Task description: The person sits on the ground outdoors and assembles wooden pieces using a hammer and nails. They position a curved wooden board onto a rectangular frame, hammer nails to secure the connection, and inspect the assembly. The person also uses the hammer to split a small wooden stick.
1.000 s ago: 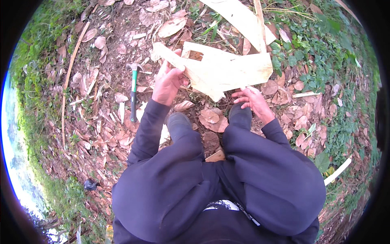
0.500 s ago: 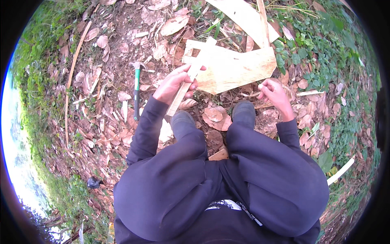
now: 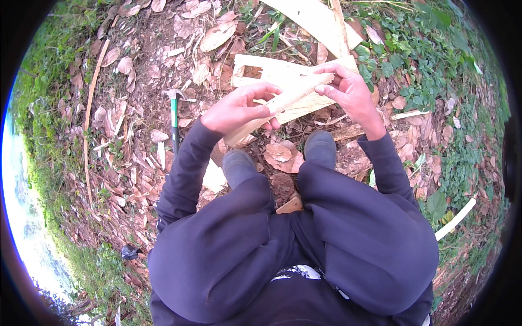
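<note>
A pale wooden strip point(image 3: 299, 93) slants up and to the right between my two hands. My left hand point(image 3: 244, 108) is closed round its lower part, the thumb along the top. At its upper right end, my right hand point(image 3: 350, 96) pinches the tip between thumb and fingers. Beneath the strip and both hands, a flat pale board point(image 3: 304, 107) lies on the ground, with a rectangular notch at its left end. Part of this board is hidden by my hands and the strip.
A claw hammer point(image 3: 174, 117) with a green and black handle lies left of my left forearm. A broad pale plank point(image 3: 310, 22) and a thin stick point(image 3: 340, 30) lie beyond the board. My boots point(image 3: 319, 149) stand among dry leaves. A long curved strip point(image 3: 89, 114) lies far left.
My right hand has moved up and left from beside the board and taken hold of the strip's far end. The strip has tilted further to the right.
</note>
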Demonstrator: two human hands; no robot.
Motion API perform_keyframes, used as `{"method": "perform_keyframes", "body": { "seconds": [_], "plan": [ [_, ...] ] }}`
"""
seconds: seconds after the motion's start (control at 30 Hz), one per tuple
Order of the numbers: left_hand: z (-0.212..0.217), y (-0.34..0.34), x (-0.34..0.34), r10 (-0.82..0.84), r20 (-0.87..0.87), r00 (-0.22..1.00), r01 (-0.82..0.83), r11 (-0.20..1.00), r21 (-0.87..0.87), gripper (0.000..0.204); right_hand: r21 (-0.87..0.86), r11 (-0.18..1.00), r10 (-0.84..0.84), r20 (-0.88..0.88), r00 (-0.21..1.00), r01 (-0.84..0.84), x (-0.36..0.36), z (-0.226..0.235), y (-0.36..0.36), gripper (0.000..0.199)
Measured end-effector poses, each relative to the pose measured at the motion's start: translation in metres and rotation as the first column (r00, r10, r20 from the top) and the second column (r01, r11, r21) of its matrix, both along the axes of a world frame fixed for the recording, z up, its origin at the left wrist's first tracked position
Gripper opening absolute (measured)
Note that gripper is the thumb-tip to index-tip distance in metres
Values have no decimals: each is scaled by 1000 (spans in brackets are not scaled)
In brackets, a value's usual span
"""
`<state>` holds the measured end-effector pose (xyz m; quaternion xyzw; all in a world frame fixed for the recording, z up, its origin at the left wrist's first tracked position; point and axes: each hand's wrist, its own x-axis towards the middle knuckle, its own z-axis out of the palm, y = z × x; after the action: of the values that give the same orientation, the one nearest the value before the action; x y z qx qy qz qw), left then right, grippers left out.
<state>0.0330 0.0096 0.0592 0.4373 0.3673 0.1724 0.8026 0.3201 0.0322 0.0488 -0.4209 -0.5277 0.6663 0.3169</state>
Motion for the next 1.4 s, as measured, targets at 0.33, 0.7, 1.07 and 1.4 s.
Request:
{"method": "perform_keyframes", "body": {
  "seconds": [0.33,0.7,1.07,1.4],
  "plan": [
    [-6,-17,4,144,-516,845,275,710,649,35,-4,999,-33,180,983,34,73,-10,9,33],
    [-1,-24,-3,338,-480,809,296,471,831,30,182,574,248,891,381,-799,31,-32,84,42],
    [-14,-25,7,537,-298,789,197,239,951,32,423,695,-67,844,533,-582,17,68,32,36],
    [-96,7,28,541,-395,742,335,212,918,27,696,574,-306,671,675,-432,-3,6,30,32]
  ]
}}
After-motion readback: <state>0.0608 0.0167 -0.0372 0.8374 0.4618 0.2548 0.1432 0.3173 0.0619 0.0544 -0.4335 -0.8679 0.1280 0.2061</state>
